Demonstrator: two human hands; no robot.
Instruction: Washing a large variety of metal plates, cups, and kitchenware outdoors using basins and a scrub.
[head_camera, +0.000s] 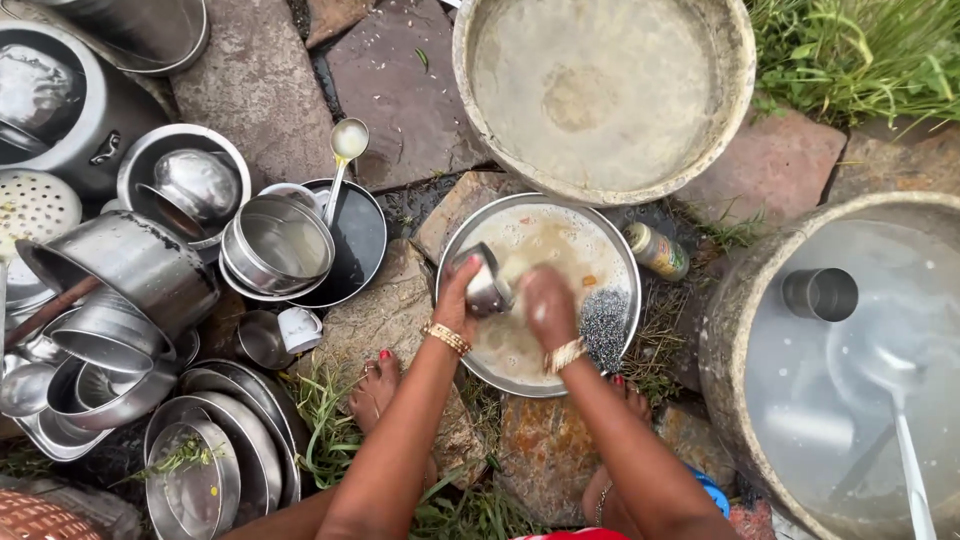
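My left hand (457, 297) grips a small steel cup (485, 284) over a wide steel plate (612, 262) filled with soapy, dirty water. My right hand (547, 306) is closed and pressed against the cup, apparently on a scrubbing pad that I cannot see clearly. A dark steel scrubber (604, 326) lies in the plate just right of my right hand. Both wrists wear gold bangles. My bare feet rest on the stones below the plate.
A pile of steel pots, bowls and plates (150, 300) fills the left side. A ladle (345, 150) rests in a black pan. A big basin of murky water (600, 90) sits at the top; another with a steel cup (820, 293) stands right. A small bottle (657, 251) lies beside the plate.
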